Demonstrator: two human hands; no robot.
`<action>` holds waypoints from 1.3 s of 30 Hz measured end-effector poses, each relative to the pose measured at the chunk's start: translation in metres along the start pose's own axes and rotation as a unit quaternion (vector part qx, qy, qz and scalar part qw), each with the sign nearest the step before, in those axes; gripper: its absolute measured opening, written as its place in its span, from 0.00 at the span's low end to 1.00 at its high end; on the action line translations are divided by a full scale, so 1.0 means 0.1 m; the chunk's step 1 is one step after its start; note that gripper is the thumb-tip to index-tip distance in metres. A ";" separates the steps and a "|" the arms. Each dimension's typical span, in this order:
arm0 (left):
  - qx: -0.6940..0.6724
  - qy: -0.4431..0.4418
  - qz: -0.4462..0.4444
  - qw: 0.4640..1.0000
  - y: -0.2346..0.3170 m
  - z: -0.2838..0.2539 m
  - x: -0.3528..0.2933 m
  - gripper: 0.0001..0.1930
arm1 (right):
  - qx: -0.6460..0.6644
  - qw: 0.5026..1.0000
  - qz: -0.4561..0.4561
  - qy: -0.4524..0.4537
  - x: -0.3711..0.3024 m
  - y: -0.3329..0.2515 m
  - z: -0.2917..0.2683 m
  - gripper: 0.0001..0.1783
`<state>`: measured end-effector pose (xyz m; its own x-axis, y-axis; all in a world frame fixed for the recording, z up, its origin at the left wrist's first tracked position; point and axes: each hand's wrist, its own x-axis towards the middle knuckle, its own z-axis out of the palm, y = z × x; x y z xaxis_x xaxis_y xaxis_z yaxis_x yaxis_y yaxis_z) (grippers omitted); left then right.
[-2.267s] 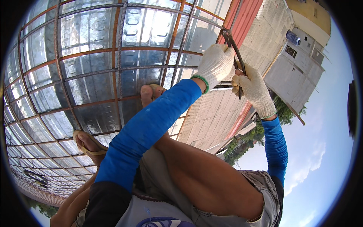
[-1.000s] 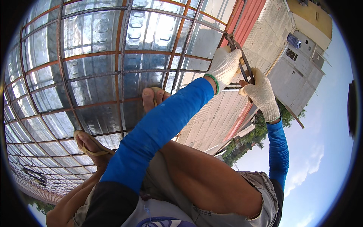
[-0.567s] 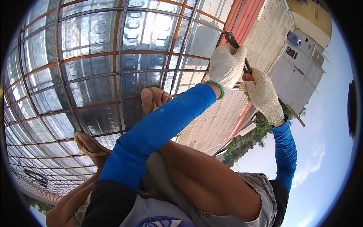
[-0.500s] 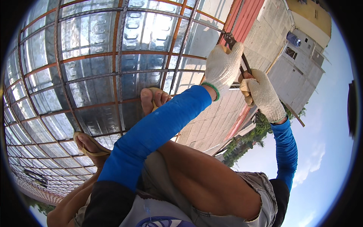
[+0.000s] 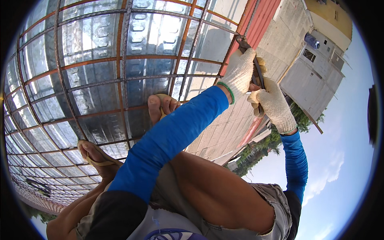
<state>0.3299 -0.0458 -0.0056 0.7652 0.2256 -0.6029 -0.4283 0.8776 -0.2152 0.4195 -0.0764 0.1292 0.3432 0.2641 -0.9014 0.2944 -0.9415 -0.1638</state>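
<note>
Both my hands wear off-white knit gloves and are closed on dark metal pincers (image 5: 258, 72) with long handles. The jaws touch a bar at the edge of the rebar mesh (image 5: 151, 75), near a crossing of bars. My left hand (image 5: 241, 69) wraps the handles just below the jaws, its fingertips showing on the far side. Lower down, my right hand (image 5: 274, 103) grips the handle ends with curled fingers. Whether a tie wire sits in the jaws is too small to tell.
Shiny ribbed metal decking (image 5: 154, 34) lies under the mesh, where my sandalled feet (image 5: 160, 106) rest. Beyond the mesh edge runs a red corrugated sheet (image 5: 262, 22). A grey building (image 5: 316, 72) with a blue tank (image 5: 311, 41) and some trees (image 5: 256, 154) stand farther off.
The pincers' handles have come closer together. My right hand has moved slightly left and down along them, and my left fingers now wrap the handles. The jaws stay near the same bar.
</note>
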 end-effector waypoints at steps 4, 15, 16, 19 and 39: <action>-0.042 -0.008 0.059 0.997 -0.11 -0.10 0.15 0.12 | 0.297 0.951 0.000 -0.091 0.04 0.22 0.09 0.08; 0.050 0.104 0.062 0.991 -0.19 0.16 0.24 0.12 | -0.181 0.982 -0.046 0.031 -0.10 0.08 0.00 0.18; 0.110 0.134 0.070 0.982 -0.22 0.16 0.26 0.13 | -0.340 0.935 -0.087 0.052 -0.08 0.11 0.00 0.18; 0.241 0.157 0.089 0.954 -0.31 0.05 0.39 0.15 | -0.392 0.908 -0.133 0.072 -0.03 0.22 -0.01 0.16; 0.135 0.118 0.163 0.970 -0.28 0.06 0.14 0.18 | -0.482 0.839 -0.167 0.193 0.02 0.54 0.30 0.45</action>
<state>0.3556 -0.0647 -0.0039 0.4651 0.4350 -0.7710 -0.4631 0.8618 0.2068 0.4089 -0.1334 0.1066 0.3065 0.7018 -0.6430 0.9515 -0.2452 0.1860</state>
